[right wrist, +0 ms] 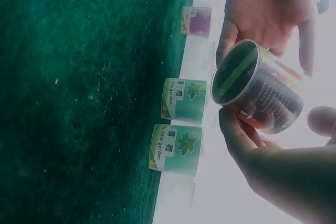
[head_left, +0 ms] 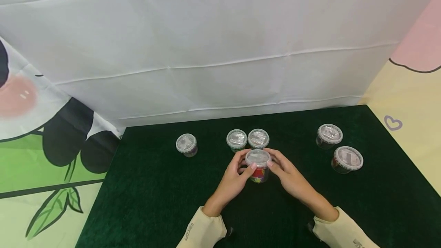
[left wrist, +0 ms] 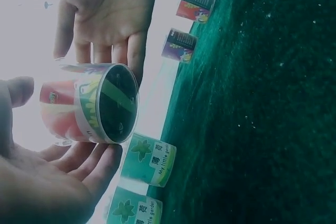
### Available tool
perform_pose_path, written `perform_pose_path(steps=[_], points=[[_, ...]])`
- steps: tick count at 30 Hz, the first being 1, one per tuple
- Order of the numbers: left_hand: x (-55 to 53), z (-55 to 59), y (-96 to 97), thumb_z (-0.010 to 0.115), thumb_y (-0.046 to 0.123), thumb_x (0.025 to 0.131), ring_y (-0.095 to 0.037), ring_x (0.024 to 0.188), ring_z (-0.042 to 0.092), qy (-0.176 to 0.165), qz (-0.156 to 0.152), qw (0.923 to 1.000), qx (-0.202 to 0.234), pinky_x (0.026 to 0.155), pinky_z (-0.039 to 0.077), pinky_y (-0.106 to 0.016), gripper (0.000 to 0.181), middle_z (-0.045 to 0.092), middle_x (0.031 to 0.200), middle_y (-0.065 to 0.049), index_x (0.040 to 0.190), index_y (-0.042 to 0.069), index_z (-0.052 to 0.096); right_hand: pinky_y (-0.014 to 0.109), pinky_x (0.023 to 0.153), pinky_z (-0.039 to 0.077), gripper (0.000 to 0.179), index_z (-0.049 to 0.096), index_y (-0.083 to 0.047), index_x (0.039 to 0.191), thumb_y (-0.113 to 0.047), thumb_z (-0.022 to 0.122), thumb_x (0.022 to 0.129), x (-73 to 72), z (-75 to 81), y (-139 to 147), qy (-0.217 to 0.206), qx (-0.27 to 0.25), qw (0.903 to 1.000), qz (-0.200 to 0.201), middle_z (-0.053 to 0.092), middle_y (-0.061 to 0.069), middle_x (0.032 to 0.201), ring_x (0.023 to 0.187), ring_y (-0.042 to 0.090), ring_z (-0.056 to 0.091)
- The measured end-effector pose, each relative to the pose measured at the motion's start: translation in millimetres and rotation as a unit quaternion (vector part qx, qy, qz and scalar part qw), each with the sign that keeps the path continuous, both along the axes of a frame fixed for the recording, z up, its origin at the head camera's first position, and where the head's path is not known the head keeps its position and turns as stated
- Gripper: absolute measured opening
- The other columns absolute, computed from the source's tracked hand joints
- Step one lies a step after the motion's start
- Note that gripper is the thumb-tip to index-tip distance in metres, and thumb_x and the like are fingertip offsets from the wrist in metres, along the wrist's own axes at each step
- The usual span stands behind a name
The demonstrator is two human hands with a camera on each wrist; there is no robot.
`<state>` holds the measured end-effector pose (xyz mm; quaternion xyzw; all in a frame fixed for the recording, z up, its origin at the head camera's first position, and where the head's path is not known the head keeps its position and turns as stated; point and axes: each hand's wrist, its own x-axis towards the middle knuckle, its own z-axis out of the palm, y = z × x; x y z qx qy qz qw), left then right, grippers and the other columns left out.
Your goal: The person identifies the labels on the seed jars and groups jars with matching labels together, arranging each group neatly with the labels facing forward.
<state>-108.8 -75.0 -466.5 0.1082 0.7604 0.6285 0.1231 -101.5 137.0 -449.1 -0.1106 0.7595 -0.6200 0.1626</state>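
Both your left hand (head_left: 234, 181) and right hand (head_left: 289, 179) curve part-way closed round the red cup (head_left: 259, 173), holding it up off the desk (head_left: 155, 202). It looks light, stiff and maybe slippery, so grip its sides, just under the lid (head_left: 258, 157).

Held tub (head_left: 259, 172): red, yellow-green splashes
Leaf-print tubs (left wrist: 149, 159): green, white panel
Tablecloth (head_left: 162, 198): dark green
Sleeves (head_left: 203, 229): cream, dark lettering
Twelve-o'clock backdrop (head_left: 220, 41): white
Nine-o'clock cloth (head_left: 27, 163): green leaf print
Three-o'clock cloth (head_left: 410, 98): yellow, pink, purple heart
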Motion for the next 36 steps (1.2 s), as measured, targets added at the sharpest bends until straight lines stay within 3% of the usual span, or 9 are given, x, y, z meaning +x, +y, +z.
perform_pose_path(steps=[5, 19, 27, 36], points=[[3.0, 1.6, -2.9, 0.058, 0.025, 0.109, -0.034, 0.139, 0.053, -0.002, -0.001, 1.0000, 0.003, 0.116, 0.044, -0.055, 0.054, 0.051, 0.154, -0.017, 0.156, 0.004, 0.040, 0.070, 0.121, 0.029, 0.053, 0.028, -0.003, 0.163, -0.022, 0.039, 0.115, 0.9, 0.5, -2, -0.004, 0.005, 1.0000, 0.005, 0.034, 0.029, 0.165, 0.152, 0.049, 0.034], [7.4, 0.4, -2.6, 0.067, 0.027, 0.104, -0.031, 0.126, 0.060, 0.016, 0.081, 0.9965, -0.013, 0.106, 0.050, -0.045, 0.052, 0.060, 0.142, -0.016, 0.147, 0.005, 0.047, 0.059, 0.119, 0.040, 0.056, 0.030, -0.001, 0.160, -0.021, 0.050, 0.112, 3.8, 1.9, -10, 0.003, 0.003, 1.0000, -0.006, 0.038, 0.028, 0.161, 0.148, 0.046, 0.042], [10.4, 0.5, 0.3, 0.070, 0.026, 0.102, -0.030, 0.123, 0.061, 0.023, 0.093, 0.9951, -0.024, 0.104, 0.052, -0.047, 0.053, 0.059, 0.137, -0.016, 0.144, 0.004, 0.047, 0.058, 0.118, 0.042, 0.053, 0.035, 0.000, 0.158, -0.017, 0.053, 0.111, 3.5, -2.6, -18, 0.008, 0.021, 0.9993, -0.029, 0.042, 0.027, 0.158, 0.146, 0.045, 0.045], [10.2, 1.8, 0.6, 0.072, 0.026, 0.101, -0.029, 0.120, 0.059, 0.026, 0.092, 0.9947, -0.039, 0.102, 0.052, -0.050, 0.053, 0.057, 0.136, -0.016, 0.142, 0.005, 0.047, 0.055, 0.117, 0.045, 0.049, 0.037, 0.002, 0.155, -0.014, 0.052, 0.111, 2.2, -4.7, -19, 0.015, 0.005, 0.9994, -0.031, 0.045, 0.027, 0.155, 0.144, 0.044, 0.048]])
